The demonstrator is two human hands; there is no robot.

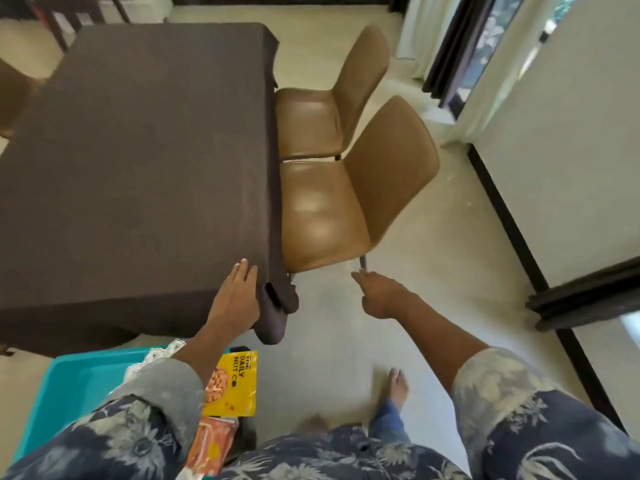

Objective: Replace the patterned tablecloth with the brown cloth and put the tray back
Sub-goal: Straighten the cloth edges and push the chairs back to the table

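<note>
The brown cloth (138, 150) is spread over the whole table, and the patterned one is nowhere in sight from where I stand. The left hand (235, 299) lies flat on the near right corner, fingers straight, pressing the fabric down. Just past those fingers the corner fold (277, 313) hangs in a thick, doubled bunch instead of dropping clean.

The right hand (379, 296) reaches out low towards the nearer chair (322, 216), loosely spread and holding nothing. Its fingertip is right by the chair leg (362, 262), though I can't say from this angle whether it touches.

The teal tray (69, 386) waits low down on the person's left, partly under the sleeve, not yet back on the table. A yellow nut packet (232, 382) and an orange packet (211, 445) lie at its right side.

What worries me is that corner. If the flat hand slides while smoothing, it could drag the cloth towards this end and leave the far side short. The chair seat sits tight against the overhang, so shifting the chair could snag the hem and pull it crooked. Setting the tray down with a push, not a straight lowering, would likely ruck up the fabric. The loose packets could also slip off when the tray is lifted, especially one-handed.
</note>
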